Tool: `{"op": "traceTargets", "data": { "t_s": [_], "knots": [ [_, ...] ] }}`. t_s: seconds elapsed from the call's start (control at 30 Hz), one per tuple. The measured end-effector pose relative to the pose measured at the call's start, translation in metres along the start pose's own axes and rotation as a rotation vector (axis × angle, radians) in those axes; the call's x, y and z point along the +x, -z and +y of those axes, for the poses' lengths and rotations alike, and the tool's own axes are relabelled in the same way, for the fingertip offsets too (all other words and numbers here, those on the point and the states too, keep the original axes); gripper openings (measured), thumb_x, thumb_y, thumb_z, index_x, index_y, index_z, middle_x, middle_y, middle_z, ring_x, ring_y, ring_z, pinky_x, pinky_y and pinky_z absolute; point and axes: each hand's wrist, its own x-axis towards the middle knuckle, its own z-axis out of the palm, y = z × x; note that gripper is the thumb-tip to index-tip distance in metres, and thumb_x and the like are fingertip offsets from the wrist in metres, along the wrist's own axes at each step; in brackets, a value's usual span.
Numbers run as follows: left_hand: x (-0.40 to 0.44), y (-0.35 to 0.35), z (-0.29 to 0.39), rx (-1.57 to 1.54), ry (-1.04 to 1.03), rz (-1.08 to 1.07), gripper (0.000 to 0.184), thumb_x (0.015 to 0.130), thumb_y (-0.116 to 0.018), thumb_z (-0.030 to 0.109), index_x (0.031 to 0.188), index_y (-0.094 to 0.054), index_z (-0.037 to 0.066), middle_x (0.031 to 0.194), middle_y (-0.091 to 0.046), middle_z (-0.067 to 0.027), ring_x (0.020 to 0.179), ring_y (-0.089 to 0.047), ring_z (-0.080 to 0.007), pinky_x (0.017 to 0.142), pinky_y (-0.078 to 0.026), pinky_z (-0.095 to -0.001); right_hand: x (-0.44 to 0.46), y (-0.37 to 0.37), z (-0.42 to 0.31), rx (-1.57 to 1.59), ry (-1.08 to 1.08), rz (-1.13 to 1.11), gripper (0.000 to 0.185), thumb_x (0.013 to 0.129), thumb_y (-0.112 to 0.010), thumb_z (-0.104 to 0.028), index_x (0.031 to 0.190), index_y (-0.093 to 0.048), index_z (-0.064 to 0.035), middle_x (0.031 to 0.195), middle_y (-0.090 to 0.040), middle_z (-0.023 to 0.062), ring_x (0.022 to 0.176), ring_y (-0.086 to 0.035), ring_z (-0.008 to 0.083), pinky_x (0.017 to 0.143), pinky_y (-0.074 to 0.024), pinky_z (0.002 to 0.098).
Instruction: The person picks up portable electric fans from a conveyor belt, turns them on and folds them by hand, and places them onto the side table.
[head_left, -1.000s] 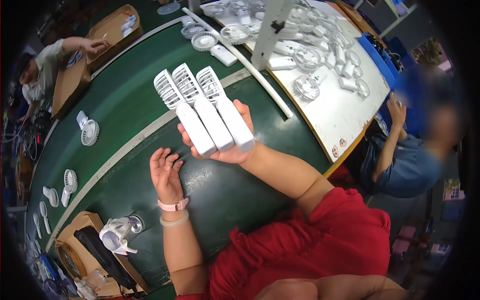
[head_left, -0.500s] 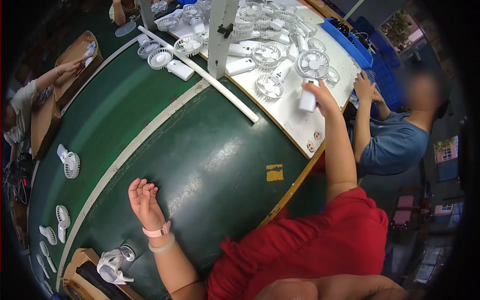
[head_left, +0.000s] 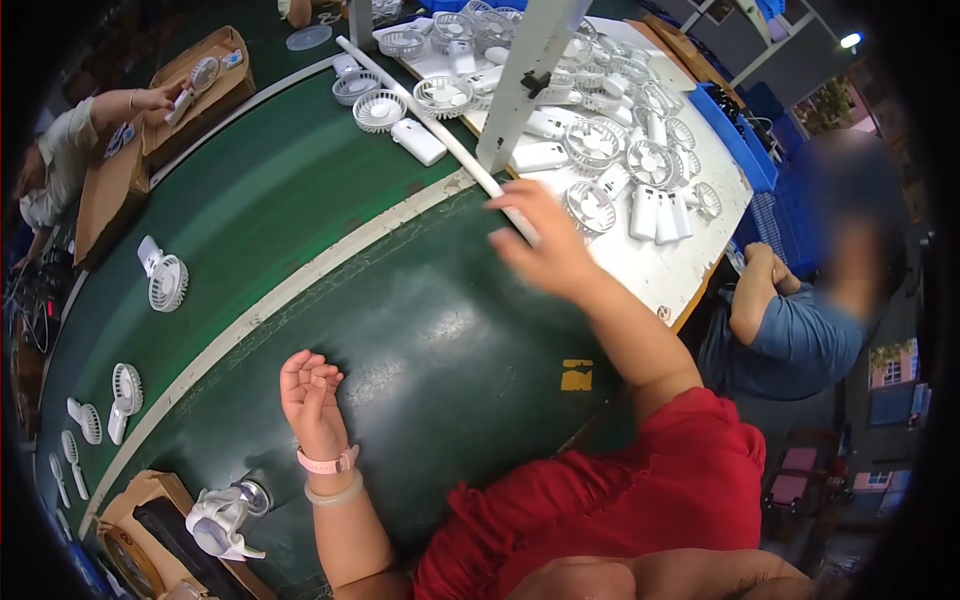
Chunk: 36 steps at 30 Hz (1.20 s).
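My right hand (head_left: pixel 545 245) is over the end of the white rail (head_left: pixel 455 145), slightly blurred, thumb and fingers apart and nothing in it. Just beyond it, a white handheld fan (head_left: pixel 651 165) lies among several others on the white tabletop (head_left: pixel 640 265). My left hand (head_left: pixel 314 392) hangs above the green surface (head_left: pixel 440 370), palm turned up, with loosely curled fingers and nothing in them. A pink watch and a pale bangle are on that wrist. The nearest item to it is a crumpled white cloth or bag (head_left: pixel 222 522) beside a round metal object (head_left: pixel 254 497).
A green conveyor belt (head_left: pixel 220 235) carries several fans, including one fan (head_left: pixel 167 282) at left. An upright post (head_left: pixel 527 85) stands by the white tabletop. A co-worker in blue (head_left: pixel 785 335) sits at right; another person's hand (head_left: pixel 160 98) holds a fan over cardboard boxes (head_left: pixel 205 125).
My right hand has let go of the fan, now lying on the white tabletop, and moved left toward the rail. The view has shifted. My left hand stays about the same.
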Motion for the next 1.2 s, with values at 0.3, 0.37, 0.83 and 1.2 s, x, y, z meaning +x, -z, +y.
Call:
{"op": "traceTargets", "data": {
  "t_s": [0.3,0.37,0.83,1.2],
  "knots": [
    [0.001,0.007,0.005,-0.364,0.010,-0.021,0.036,0.079,-0.053,0.011,0.114,-0.046,0.003,0.102,-0.054,-0.0068,0.084,-0.053,-0.0159,0.076,-0.043,-0.0298,0.121,-0.145,0.062,-0.706,-0.313,-0.087,0.056,0.075,-0.063,-0.035,0.114,-0.046,0.0021,0.106,-0.050,0.0172,0.099,-0.048,0.0318,0.076,-0.0464,0.0408],
    [0.000,0.007,0.006,-0.378,0.007,-0.024,0.036,0.079,-0.053,0.011,0.113,-0.046,0.003,0.102,-0.054,-0.0071,0.084,-0.053,-0.0161,0.076,-0.043,-0.0299,0.132,-0.154,0.066,-0.785,-0.318,0.012,0.056,0.075,-0.063,-0.038,0.111,-0.048,0.0009,0.101,-0.053,0.0169,0.096,-0.052,0.0321,0.073,-0.0483,0.0401],
    [-0.010,-0.003,0.009,-0.342,0.076,-0.027,0.061,0.082,-0.062,0.024,0.129,-0.033,-0.001,0.123,-0.047,-0.0147,0.110,-0.049,-0.0249,0.092,-0.041,-0.0427,0.048,-0.140,-0.112,0.663,0.009,-1.095,0.030,0.091,-0.045,-0.033,0.093,-0.049,-0.0034,0.079,-0.059,0.0115,0.068,-0.059,0.0249,0.062,-0.0475,0.0370],
    [-0.009,-0.011,0.008,-0.350,0.192,0.151,0.044,0.076,-0.061,0.009,0.115,-0.042,0.001,0.088,-0.054,-0.0102,0.082,-0.056,-0.0225,0.079,-0.047,-0.0383,0.235,-0.167,0.025,-0.104,0.039,0.159,0.034,0.083,-0.052,-0.027,0.105,-0.054,-0.0002,0.098,-0.057,0.0230,0.094,-0.055,0.0366,0.081,-0.0452,0.0416]
  ]
}}
